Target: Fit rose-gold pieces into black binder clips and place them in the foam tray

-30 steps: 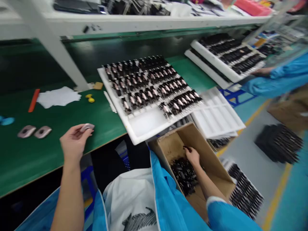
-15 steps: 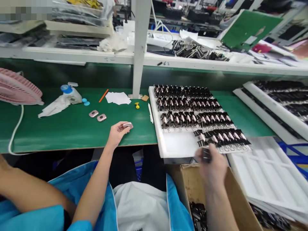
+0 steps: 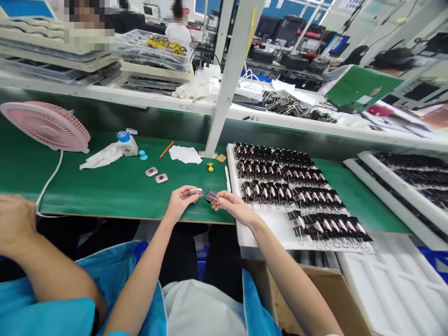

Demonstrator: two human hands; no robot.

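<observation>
A: L hand (image 3: 180, 201)?
B: Thumb + fingers clamped on 1 pink casing (image 3: 197, 192), above front part of grn tabletop (image 3: 122, 196).
A: R hand (image 3: 233, 205)?
B: Pinching 1 blk binder clip (image 3: 210, 196) by wire handles; clip just beside casing, contact unclear.
A: Casing finish?
B: Metallic pink, rounded corners. 2 more casings (image 3: 161, 178), dk round centres, lying left of L hand.
A: Tray?
B: 1 white tray (image 3: 276, 224), right: 4 rows clipped pink pcs (image 3: 266, 191), too dense to count.
A: Writing?
B: Shelf edge (image 3: 280, 122), handwritten, approx. "62". 1 bottle (image 3: 129, 144), blue cap; label illegible.
A: Fan (image 3: 47, 126)?
B: 1, pink, far left.
</observation>
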